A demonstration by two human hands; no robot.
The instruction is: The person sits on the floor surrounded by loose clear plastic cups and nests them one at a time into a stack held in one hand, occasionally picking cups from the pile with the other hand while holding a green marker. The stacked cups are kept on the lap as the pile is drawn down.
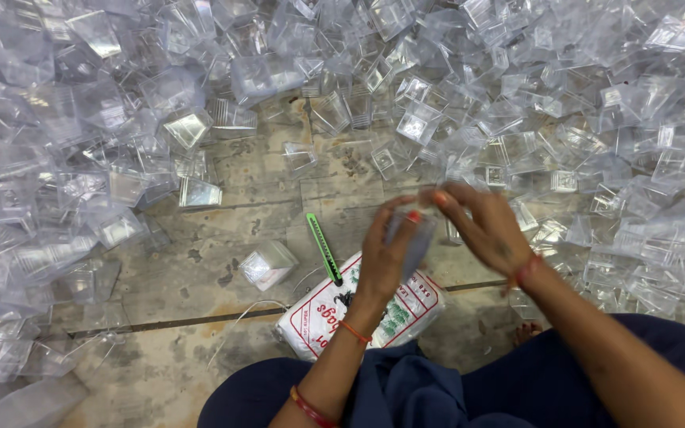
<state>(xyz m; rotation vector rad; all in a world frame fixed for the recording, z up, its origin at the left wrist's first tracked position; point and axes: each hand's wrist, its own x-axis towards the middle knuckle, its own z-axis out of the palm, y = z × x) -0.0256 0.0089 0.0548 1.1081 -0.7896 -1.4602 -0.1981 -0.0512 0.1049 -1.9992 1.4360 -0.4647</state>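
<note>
Holding a small clear plastic box (pixel 414 238) upright, the left hand (pixel 386 254) is wrapped around it; right hand (pixel 485 226) fingers pinch its top edge. Green cutter (pixel 323 247) lies just left of the fingers, nearer the left hand, long axis pointing away.

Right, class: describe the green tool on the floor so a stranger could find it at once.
Start at the bare patch of stone floor ringed by heaps of clear plastic boxes. Near its lower edge lies a white printed bag, beside the left hand. The green tool rests slanted at the bag's top edge: the only thin, brightly coloured strip there.
</note>
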